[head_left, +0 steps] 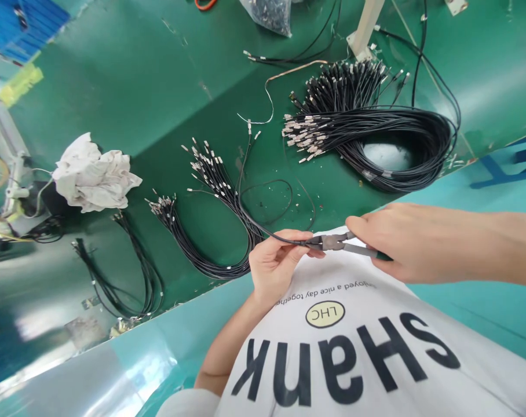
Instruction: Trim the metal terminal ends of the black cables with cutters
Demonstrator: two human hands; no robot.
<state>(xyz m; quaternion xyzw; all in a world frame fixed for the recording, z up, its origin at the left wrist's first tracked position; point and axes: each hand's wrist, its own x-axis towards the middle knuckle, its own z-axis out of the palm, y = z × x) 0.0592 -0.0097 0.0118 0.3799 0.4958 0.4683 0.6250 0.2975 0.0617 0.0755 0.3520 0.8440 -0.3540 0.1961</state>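
My left hand (275,262) pinches the end of a thin black cable (263,230) just above my white printed shirt. My right hand (387,237) is closed round the handles of small pliers (332,242), whose jaws meet the cable end at my left fingertips. The cable loops back over the green table (128,92) toward a fanned bundle of black cables with metal ends (215,179).
A large coil of black cables with metal connectors (376,133) lies at the right. Two smaller cable bundles (124,272) lie at the left, beside a crumpled white cloth (91,174). A clear bag of parts (269,14) sits at the far edge.
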